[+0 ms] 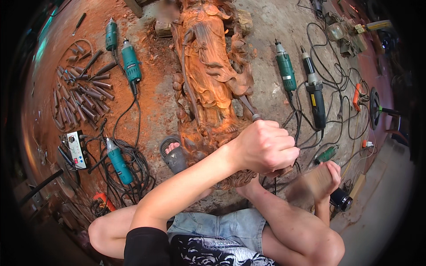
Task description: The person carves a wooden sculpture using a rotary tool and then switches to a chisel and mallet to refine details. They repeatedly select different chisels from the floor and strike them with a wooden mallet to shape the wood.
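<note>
1. A big wood carving [206, 75] is seen at the top middle of the frame. It is laid on the floor [155, 104], and its lower end is pointed toward the person's legs. Its top is cut off by the frame's edge.

2. Much of the cutting looks done. Long folds have been cut into the robe, and lots of small bumps and curls have been cut along the sides and the base.

3. Some work seems to be left at the right edge, where the tip of the chisel [248, 106] is set near the robe. How much is left cannot be told. No smooth, even shine is seen all over.

4. The wood is bright orange in the middle and dark brown along the sides and in the deep cuts. Many thin, curvy parts are shown, so care seems to be needed there.

5. The chisel is held tight in the left grip [268, 146], right of the middle. A block of wood [312, 183], made blurry, is held in the right grip [333, 175], at the lower right.

6. More carving tools [82, 97] are spread in a fan at the left, near a green power tool [131, 63].
</note>
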A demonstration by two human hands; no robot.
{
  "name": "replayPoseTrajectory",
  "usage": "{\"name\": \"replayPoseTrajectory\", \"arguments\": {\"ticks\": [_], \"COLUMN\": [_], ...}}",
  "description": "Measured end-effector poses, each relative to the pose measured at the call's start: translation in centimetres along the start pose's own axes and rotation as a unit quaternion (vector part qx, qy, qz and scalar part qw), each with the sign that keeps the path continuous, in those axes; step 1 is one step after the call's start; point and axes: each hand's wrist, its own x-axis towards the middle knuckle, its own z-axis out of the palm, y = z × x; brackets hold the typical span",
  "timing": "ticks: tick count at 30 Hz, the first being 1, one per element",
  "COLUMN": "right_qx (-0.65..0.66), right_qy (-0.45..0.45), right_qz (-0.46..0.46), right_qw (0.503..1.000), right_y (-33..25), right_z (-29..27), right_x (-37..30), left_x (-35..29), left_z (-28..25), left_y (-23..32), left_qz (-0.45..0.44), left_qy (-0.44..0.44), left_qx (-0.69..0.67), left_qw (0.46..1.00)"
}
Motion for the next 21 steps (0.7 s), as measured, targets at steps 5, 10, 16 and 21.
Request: {"name": "replayPoseTrajectory", "arguments": {"ticks": [5,10,16,21], "right_qx": [-0.043,0.011,0.019,0.032], "right_qy": [0.021,-0.036,-0.054,-0.078], "right_qz": [0.032,0.082,0.140,0.154], "right_qw": [0.998,0.996,0.988,0.985], "right_y": [1.0,-0.1,-1.4,-1.8], "right_z": [0.8,0.1,0.2,0.0], "right_x": [-2.7,-1.9,-1.6,-0.9], "left_x": [0.1,-0.6,-1.1,-1.2], "left_z": [-0.2,-1.0,-1.4,-1.2], "left_y": [0.1,0.2,0.4,0.2], "left_qz": [0.000,-0.016,0.034,0.050], "left_qy": [-0.001,-0.084,-0.065,-0.058], "left_qx": [0.007,-0.084,-0.037,-0.039], "left_qw": [1.000,0.993,0.997,0.996]}}
